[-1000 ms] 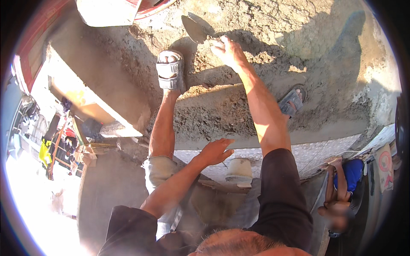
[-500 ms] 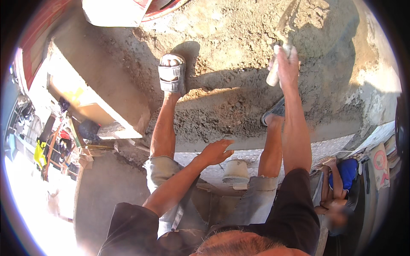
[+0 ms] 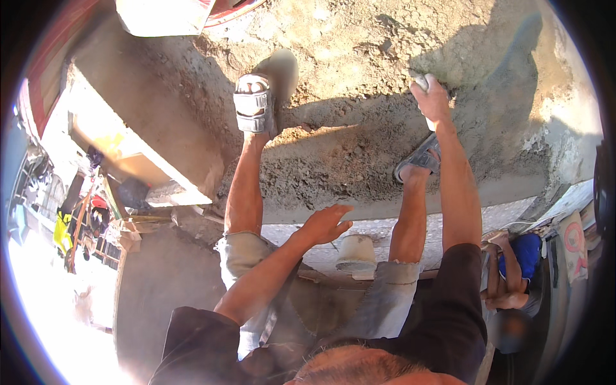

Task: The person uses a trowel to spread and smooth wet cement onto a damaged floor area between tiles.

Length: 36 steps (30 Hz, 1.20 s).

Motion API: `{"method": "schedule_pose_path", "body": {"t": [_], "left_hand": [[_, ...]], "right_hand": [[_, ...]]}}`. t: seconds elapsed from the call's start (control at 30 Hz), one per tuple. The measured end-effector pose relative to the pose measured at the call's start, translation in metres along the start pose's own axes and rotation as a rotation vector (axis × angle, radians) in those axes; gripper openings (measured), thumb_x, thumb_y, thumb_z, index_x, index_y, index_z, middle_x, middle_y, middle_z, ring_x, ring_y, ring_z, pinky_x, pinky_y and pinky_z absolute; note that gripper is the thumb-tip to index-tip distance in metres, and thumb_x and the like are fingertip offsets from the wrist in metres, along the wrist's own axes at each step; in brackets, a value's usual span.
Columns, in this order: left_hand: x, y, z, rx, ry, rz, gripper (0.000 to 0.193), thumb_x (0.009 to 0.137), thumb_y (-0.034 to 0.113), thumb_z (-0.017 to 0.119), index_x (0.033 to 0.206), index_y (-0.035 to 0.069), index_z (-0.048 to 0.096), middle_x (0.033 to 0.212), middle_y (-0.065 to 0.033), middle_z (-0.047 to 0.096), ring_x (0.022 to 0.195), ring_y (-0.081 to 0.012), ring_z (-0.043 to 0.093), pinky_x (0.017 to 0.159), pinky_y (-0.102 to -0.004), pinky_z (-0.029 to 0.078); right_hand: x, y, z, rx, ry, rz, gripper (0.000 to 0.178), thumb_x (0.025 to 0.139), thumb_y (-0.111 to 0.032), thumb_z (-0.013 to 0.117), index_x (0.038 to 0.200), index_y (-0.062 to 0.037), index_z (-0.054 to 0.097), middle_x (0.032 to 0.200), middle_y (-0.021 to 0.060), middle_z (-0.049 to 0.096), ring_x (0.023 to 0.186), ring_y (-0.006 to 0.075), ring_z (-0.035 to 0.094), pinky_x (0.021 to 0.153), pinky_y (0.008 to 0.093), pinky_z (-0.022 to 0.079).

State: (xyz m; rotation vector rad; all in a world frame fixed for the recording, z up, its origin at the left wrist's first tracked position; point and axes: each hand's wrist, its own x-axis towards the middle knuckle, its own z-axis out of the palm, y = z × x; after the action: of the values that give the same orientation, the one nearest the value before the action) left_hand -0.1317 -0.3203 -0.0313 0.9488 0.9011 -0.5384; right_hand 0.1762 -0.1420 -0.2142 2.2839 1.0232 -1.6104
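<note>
My right hand [image 3: 432, 101] is closed round the pale handle of what looks like a trowel [image 3: 421, 81], over the rough wet mortar [image 3: 333, 157]. The tool's blade is hard to make out against the mortar. Below that hand, my right foot in a dark sandal [image 3: 420, 159] rests on the mortar's near part. My left hand [image 3: 324, 226] hangs above the ledge, fingers stretched out, holding nothing. Farther forward and left, my other foot wears a strapped sandal [image 3: 252, 106] and stands on the mortar.
A pale bucket [image 3: 356, 252] sits between my legs, below the ledge [image 3: 385, 232]. To the left stands a thick slab-like block [image 3: 141, 128], with tools and clutter [image 3: 90, 212] beyond. A white container [image 3: 163, 16] is at the far edge. Another person in blue shorts [image 3: 527, 260] sits at the right.
My right hand has turned with the tool and come slightly nearer; the blade that reached forward is now much less visible. My left hand has barely moved.
</note>
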Motion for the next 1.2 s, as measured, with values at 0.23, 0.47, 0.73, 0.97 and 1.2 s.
{"method": "schedule_pose_path", "body": {"t": [0.23,0.47,0.73,0.97,1.2], "left_hand": [[-0.001,-0.005,0.001,-0.008,0.019,0.042,0.052,0.097,0.036,0.053,0.139,0.006,0.047,0.133,-0.0218,0.054,0.121,-0.0396,0.053,0.100,-0.0476,0.044],[-0.006,0.008,-0.005,0.016,-0.029,0.012,0.051,0.097,0.034,0.054,0.138,0.006,0.048,0.132,-0.0218,0.055,0.119,-0.0394,0.055,0.099,-0.0485,0.045],[-0.004,0.011,-0.004,0.031,-0.051,-0.019,0.048,0.097,0.032,0.054,0.138,0.007,0.048,0.130,-0.0210,0.057,0.118,-0.0386,0.055,0.099,-0.0481,0.045],[-0.001,0.005,0.002,0.051,-0.045,-0.013,0.050,0.097,0.035,0.052,0.139,0.006,0.047,0.131,-0.0206,0.055,0.120,-0.0388,0.054,0.099,-0.0478,0.044],[0.000,0.005,0.006,0.064,-0.042,-0.009,0.051,0.097,0.036,0.052,0.139,0.006,0.047,0.134,-0.0211,0.054,0.122,-0.0392,0.052,0.100,-0.0484,0.044]], "right_hand": [[-0.030,-0.013,-0.104,0.833,0.185,0.051,0.033,0.092,-0.032,0.065,0.101,-0.0025,0.053,0.069,0.0005,0.051,0.048,0.0089,0.048,0.044,0.0256,0.041],[-0.069,0.018,0.096,0.100,0.072,-0.414,0.043,0.091,-0.031,0.067,0.110,0.0048,0.055,0.081,0.0118,0.067,0.068,0.0220,0.063,0.063,0.0388,0.053],[-0.065,0.037,0.192,-0.092,-0.183,-0.284,0.037,0.086,-0.034,0.064,0.107,-0.0052,0.055,0.101,0.0232,0.068,0.095,0.0428,0.066,0.079,0.0513,0.052],[0.000,0.107,-0.076,-0.515,0.153,-0.116,0.049,0.088,-0.043,0.062,0.120,-0.0068,0.060,0.107,0.0258,0.066,0.100,0.0460,0.062,0.082,0.0510,0.050],[-0.052,0.076,-0.111,0.326,0.177,0.071,0.039,0.090,-0.035,0.065,0.107,0.0000,0.060,0.080,0.0089,0.060,0.059,0.0145,0.056,0.051,0.0289,0.045]]}}
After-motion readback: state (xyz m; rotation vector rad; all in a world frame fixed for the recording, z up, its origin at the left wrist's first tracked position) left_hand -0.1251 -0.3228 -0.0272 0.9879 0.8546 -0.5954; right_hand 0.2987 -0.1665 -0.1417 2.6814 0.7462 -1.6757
